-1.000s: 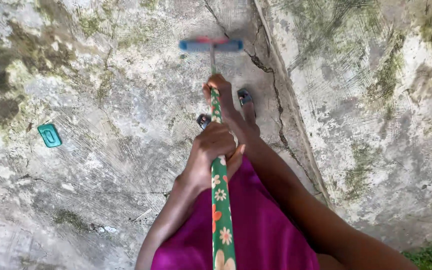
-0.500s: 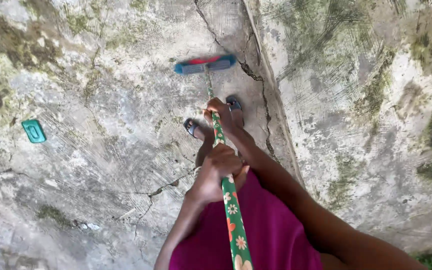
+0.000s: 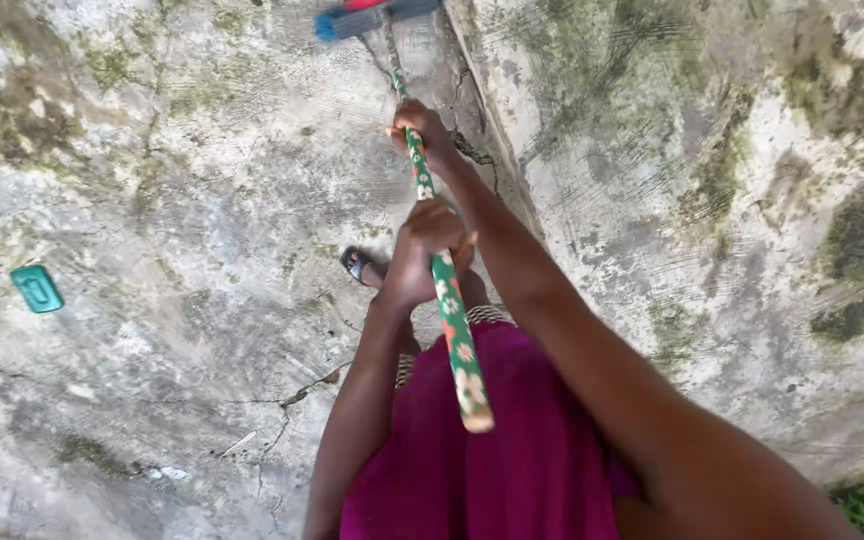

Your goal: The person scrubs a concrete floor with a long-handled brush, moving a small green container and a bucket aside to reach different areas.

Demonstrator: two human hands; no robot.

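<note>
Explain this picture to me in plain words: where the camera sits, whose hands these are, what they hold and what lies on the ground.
The camera is worn on a person's head and looks straight down, so you see their own arms, a magenta garment and one sandalled foot. There is no machine here, only two bare hands. The right hand grips a long handle, green with a flower pattern, further down toward the ground; the left hand grips it higher up, nearer the body. At the handle's far end, by the top edge, is a blue brush head, partly cut off. The ground is rough cracked concrete with dark mossy patches. A small green rectangular object lies on it to the left, apart from everything else.
</note>
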